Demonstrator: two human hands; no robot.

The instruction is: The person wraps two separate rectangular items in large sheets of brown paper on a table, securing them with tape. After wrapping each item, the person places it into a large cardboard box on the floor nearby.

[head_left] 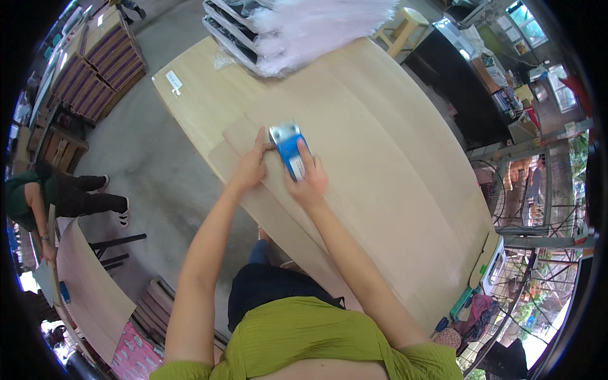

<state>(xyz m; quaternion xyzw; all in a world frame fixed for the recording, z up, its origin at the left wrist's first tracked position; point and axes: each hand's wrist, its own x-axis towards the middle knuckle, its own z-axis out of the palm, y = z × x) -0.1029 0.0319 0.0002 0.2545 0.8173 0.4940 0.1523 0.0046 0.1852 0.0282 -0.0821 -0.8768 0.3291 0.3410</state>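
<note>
My right hand [308, 183] is closed around a blue, boxy hand tool [291, 154] with a silver metal end pointing away from me; its exact kind I cannot make out. The tool rests on or just above a large beige sheet [373, 158], near the sheet's left edge. Beside it, my left hand [252, 168] lies on the left edge of the sheets, index finger stretched forward and thumb reaching toward the metal end. Nothing shows in the left hand. A narrow beige strip [272, 212] runs along the table's near left side, under my forearms.
Plastic-wrapped dark frames [304, 31] lie on the table's far end, with a white label [173, 80] at its far left corner. A wooden stool [404, 30] stands behind. Left, another person [69, 193] works at a second table [88, 285]. Stacked boxes [104, 60] stand farther back.
</note>
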